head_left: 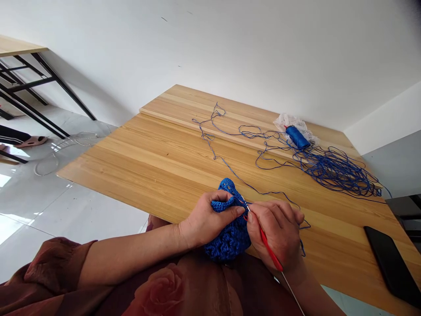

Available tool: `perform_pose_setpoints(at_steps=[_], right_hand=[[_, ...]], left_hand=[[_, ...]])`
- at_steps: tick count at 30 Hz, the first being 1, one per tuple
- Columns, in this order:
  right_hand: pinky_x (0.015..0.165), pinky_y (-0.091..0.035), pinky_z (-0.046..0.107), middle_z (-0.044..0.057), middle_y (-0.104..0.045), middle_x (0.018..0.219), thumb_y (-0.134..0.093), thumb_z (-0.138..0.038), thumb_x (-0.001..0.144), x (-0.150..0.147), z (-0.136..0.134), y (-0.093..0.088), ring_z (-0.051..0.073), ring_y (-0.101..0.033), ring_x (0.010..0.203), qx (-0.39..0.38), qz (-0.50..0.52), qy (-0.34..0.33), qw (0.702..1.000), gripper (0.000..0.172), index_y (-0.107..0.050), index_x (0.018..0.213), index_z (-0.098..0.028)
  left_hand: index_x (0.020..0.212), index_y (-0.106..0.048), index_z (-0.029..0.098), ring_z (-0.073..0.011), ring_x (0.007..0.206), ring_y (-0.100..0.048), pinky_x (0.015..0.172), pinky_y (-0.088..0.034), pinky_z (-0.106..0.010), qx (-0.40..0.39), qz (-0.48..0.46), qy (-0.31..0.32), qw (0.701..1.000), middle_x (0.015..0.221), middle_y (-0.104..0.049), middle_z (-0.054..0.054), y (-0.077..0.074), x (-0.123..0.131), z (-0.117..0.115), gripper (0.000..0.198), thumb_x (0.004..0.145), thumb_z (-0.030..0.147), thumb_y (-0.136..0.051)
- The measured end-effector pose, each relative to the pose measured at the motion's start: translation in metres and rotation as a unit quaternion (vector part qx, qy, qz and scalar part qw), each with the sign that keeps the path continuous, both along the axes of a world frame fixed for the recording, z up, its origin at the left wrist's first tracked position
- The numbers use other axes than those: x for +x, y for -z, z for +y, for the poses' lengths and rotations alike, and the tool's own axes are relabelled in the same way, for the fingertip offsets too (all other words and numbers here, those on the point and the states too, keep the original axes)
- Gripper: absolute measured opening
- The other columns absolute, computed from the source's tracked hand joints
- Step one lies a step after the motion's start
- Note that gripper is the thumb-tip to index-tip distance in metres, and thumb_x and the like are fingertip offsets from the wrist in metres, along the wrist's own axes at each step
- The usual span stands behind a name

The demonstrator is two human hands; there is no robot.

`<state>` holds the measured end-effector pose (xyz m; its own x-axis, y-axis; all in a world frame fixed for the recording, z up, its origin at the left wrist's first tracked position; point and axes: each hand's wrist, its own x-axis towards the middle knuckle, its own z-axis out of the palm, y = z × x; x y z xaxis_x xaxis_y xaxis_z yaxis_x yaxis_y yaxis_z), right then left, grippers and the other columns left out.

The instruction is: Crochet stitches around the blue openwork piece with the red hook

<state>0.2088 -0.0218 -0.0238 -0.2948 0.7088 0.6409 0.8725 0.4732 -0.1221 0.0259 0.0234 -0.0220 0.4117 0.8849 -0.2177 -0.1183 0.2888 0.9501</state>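
Blue crocheted fabric (pixel 228 235), one bunched piece, showed on my remote feed at the near edge of the pine table (pixel 184 149), clenched by the left hand (pixel 210 217). The right hand (pixel 278 232) was closed on one red-handled crochet hook (pixel 268 248), its tip at the stitches. Farther along the table lay one blue thread spool (pixel 297 137) on clear plastic (pixel 289 120), one tangled blue thread (pixel 332 171) and one black phone (pixel 391 263).

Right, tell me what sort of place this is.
Probably a plain indoor room, perhaps a home or small workroom: a pale wooden table against a white wall, glossy white floor tiles, and a second table on a black metal frame.
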Motion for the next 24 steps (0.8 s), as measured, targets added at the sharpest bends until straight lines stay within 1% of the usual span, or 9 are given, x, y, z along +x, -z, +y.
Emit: perform_pose_setpoints(at_steps=[2, 5, 8, 12, 15, 17, 20, 22, 24], right_hand=[[0.079, -0.037, 0.041, 0.003, -0.076, 0.088, -0.063, -0.018, 0.094, 0.000, 0.000, 0.000, 0.023, -0.062, 0.085, -0.003, 0.010, 0.000, 1.000, 0.005, -0.066, 0.097, -0.021], [0.080, -0.038, 0.041, 0.004, -0.076, 0.089, -0.065, -0.017, 0.093, 0.005, -0.002, -0.001, 0.023, -0.062, 0.086, -0.013, 0.022, -0.021, 0.999, 0.008, -0.067, 0.100, -0.021], [0.082, -0.039, 0.042, 0.005, -0.075, 0.095, -0.063, -0.016, 0.093, 0.011, -0.005, 0.000, 0.023, -0.061, 0.089, -0.035, 0.026, -0.051, 0.998, 0.016, -0.067, 0.108, -0.020], [0.087, -0.042, 0.043, 0.007, -0.074, 0.104, -0.058, -0.015, 0.095, 0.015, -0.008, 0.001, 0.025, -0.061, 0.097, -0.084, 0.062, -0.090, 0.991, 0.026, -0.066, 0.119, -0.020], [0.088, -0.048, 0.042, 0.007, -0.072, 0.108, -0.053, -0.014, 0.096, 0.016, -0.011, 0.001, 0.024, -0.061, 0.101, -0.149, 0.131, -0.117, 0.973, 0.030, -0.065, 0.123, -0.021], [0.088, -0.049, 0.041, 0.006, -0.072, 0.109, -0.052, -0.013, 0.096, 0.019, -0.011, 0.000, 0.023, -0.061, 0.103, -0.176, 0.134, -0.131, 0.966, 0.032, -0.065, 0.123, -0.022], [0.089, -0.050, 0.040, 0.006, -0.073, 0.110, -0.056, -0.014, 0.094, 0.024, -0.008, -0.005, 0.023, -0.061, 0.102, -0.165, 0.081, -0.164, 0.969, 0.034, -0.066, 0.125, -0.022], [0.088, -0.051, 0.039, 0.006, -0.074, 0.110, -0.057, -0.013, 0.093, 0.027, -0.005, -0.009, 0.022, -0.062, 0.100, -0.169, 0.068, -0.184, 0.966, 0.034, -0.066, 0.125, -0.021], [0.086, -0.053, 0.038, 0.006, -0.074, 0.109, -0.056, -0.013, 0.094, 0.029, -0.004, -0.014, 0.022, -0.063, 0.100, -0.199, 0.083, -0.199, 0.956, 0.034, -0.066, 0.125, -0.022]], left_hand=[[0.083, -0.076, 0.014, -0.0192, 0.080, -0.065, 0.080, -0.052, -0.031, -0.012, 0.005, -0.007, 1.000, 0.084, -0.074, -0.005, -0.001, -0.001, 0.001, 0.027, 0.075, 0.040, -0.081], [0.084, -0.075, 0.015, -0.0202, 0.078, -0.067, 0.077, -0.053, -0.032, -0.068, 0.007, -0.014, 0.998, 0.082, -0.075, -0.005, -0.003, -0.004, 0.003, 0.031, 0.070, 0.042, -0.085], [0.087, -0.076, 0.015, -0.0217, 0.078, -0.069, 0.076, -0.054, -0.033, -0.104, -0.002, -0.005, 0.995, 0.083, -0.077, -0.006, -0.004, -0.006, 0.006, 0.036, 0.065, 0.041, -0.089], [0.087, -0.077, 0.015, -0.0221, 0.077, -0.070, 0.075, -0.055, -0.033, -0.116, -0.017, 0.009, 0.993, 0.083, -0.078, -0.007, -0.006, -0.009, 0.009, 0.037, 0.064, 0.041, -0.089], [0.084, -0.077, 0.015, -0.0206, 0.074, -0.069, 0.074, -0.053, -0.031, -0.098, -0.010, 0.039, 0.994, 0.079, -0.077, -0.006, -0.009, -0.015, 0.014, 0.033, 0.065, 0.039, -0.088], [0.081, -0.077, 0.014, -0.0194, 0.073, -0.068, 0.073, -0.052, -0.029, -0.090, 0.004, 0.085, 0.992, 0.077, -0.076, -0.005, -0.011, -0.019, 0.017, 0.029, 0.066, 0.037, -0.088], [0.081, -0.078, 0.013, -0.0182, 0.071, -0.066, 0.072, -0.052, -0.029, -0.136, -0.011, 0.135, 0.981, 0.079, -0.075, -0.005, -0.011, -0.023, 0.019, 0.028, 0.069, 0.037, -0.085], [0.082, -0.078, 0.013, -0.0173, 0.069, -0.065, 0.072, -0.052, -0.030, -0.173, -0.037, 0.139, 0.974, 0.078, -0.074, -0.005, -0.010, -0.024, 0.019, 0.028, 0.068, 0.036, -0.085], [0.080, -0.078, 0.013, -0.0158, 0.066, -0.063, 0.070, -0.052, -0.028, -0.186, -0.055, 0.141, 0.971, 0.074, -0.072, -0.004, -0.009, -0.024, 0.018, 0.027, 0.066, 0.034, -0.087]])
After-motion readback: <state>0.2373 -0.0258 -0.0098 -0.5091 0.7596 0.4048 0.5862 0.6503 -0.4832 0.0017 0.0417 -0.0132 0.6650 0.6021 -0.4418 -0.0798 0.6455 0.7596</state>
